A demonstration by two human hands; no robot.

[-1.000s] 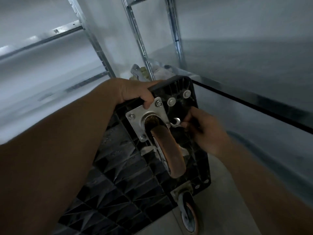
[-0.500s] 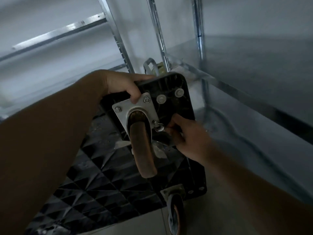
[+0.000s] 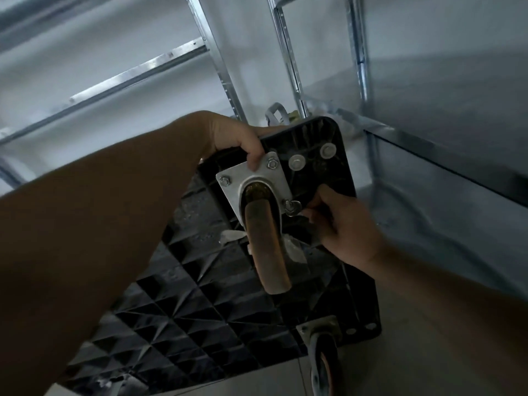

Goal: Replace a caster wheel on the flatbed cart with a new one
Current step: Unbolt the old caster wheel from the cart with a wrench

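Observation:
The black flatbed cart (image 3: 177, 324) stands tipped on its edge, ribbed underside toward me. A worn brown caster wheel (image 3: 267, 247) sits on a silver mounting plate (image 3: 274, 178) bolted near the cart's top corner. My left hand (image 3: 231, 138) grips the cart's top edge, thumb on the plate. My right hand (image 3: 343, 230) holds a small wrench (image 3: 294, 208) whose head sits on the plate's right-hand nut. A second caster (image 3: 324, 364) is at the cart's lower corner.
Metal shelving uprights (image 3: 225, 78) and a shelf edge (image 3: 445, 155) stand close behind and to the right of the cart. A metal bracket-like item (image 3: 275, 114) peeks out behind the cart's top edge. Pale floor (image 3: 400, 352) lies at the lower right.
The wrench head has gone from just off the plate onto the right-hand nut, and my right hand has closed in on it. The view has shifted; my left hand keeps its hold.

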